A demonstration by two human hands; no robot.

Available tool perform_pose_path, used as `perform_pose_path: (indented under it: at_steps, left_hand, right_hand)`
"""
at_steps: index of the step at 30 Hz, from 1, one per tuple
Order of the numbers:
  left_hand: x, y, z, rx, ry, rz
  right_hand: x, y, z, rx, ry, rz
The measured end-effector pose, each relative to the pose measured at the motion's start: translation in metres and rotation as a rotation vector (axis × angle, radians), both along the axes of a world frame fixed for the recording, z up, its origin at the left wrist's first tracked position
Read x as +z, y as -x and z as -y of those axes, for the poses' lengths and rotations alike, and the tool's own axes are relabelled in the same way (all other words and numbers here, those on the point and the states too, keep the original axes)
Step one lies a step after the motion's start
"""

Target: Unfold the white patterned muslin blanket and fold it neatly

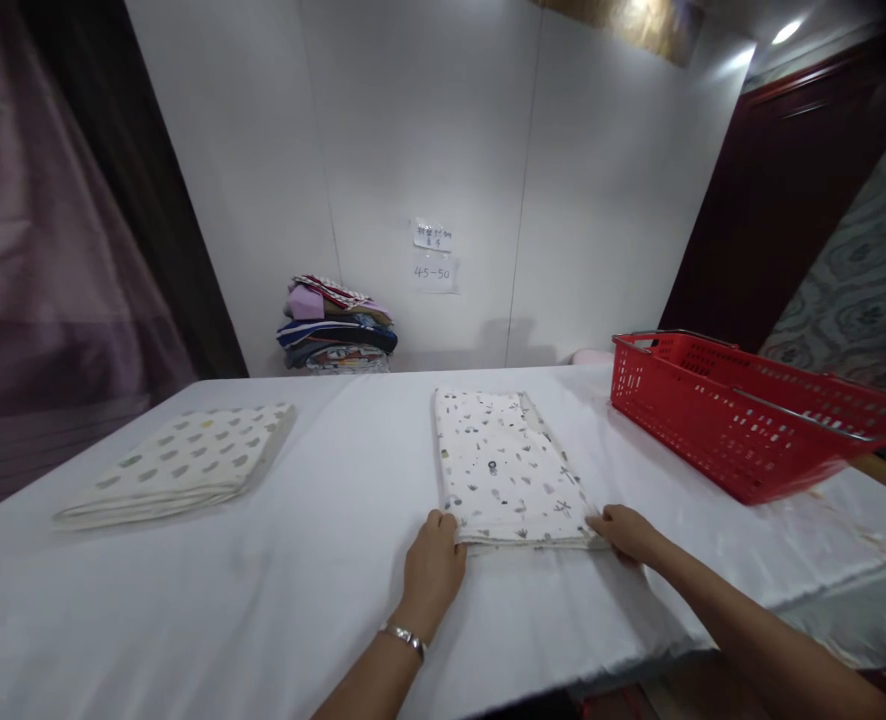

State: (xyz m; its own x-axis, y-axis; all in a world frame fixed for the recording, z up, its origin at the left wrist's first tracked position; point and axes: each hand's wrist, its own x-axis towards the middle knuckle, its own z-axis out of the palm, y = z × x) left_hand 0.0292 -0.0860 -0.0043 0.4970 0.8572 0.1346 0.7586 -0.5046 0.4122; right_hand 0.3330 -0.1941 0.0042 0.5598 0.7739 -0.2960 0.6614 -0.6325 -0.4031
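Note:
A folded white cloth with small dark and grey prints lies flat on the white-covered table. At its near left corner, my left hand has its fingers closed on the edge. My right hand pinches the near right corner in the same way. The cloth's layers show along the near edge between both hands. Off to the left rests another folded cloth, cream with grey leaf-like spots, and neither hand touches it.
A red plastic basket with metal handles stands at the right of the table. Against the back wall is a pile of folded fabrics. Paper notes are stuck on the wall. A purple curtain hangs at the left.

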Motion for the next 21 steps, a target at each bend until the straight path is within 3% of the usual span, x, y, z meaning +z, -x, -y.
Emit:
perform_pose_path:
  at_steps: [4,8,11,14,16,18,20,21]
  left_hand:
    - [0.012,0.007,-0.017,-0.017,-0.006,0.110]
    - [0.027,0.047,-0.050,-0.005,-0.125,0.170]
    - [0.023,0.090,-0.080,0.020,-0.123,0.180]
    - [0.010,0.119,-0.097,0.021,-0.016,0.159]
    - [0.003,0.123,-0.092,0.016,-0.042,0.160]
    - [0.001,0.115,-0.070,-0.009,-0.176,0.185]
    - [0.002,0.096,-0.036,-0.126,-0.312,0.223]
    - [0.003,0.084,-0.017,-0.248,-0.324,0.214]
  right_hand:
    - [0.008,0.018,-0.002,-0.040,0.005,-0.225]
    - [0.006,0.072,0.000,0.016,-0.043,-0.522]
    - [-0.001,0.118,-0.001,0.095,-0.047,-0.695]
    - [0.000,0.139,-0.004,0.158,-0.010,-0.739]
    - [0.006,0.133,-0.006,0.201,0.035,-0.735]
    - [0.013,0.117,-0.009,0.223,0.047,-0.723]
    - [0.018,0.098,-0.013,0.203,-0.005,-0.714]
    - [0.020,0.089,-0.016,0.177,-0.047,-0.709]
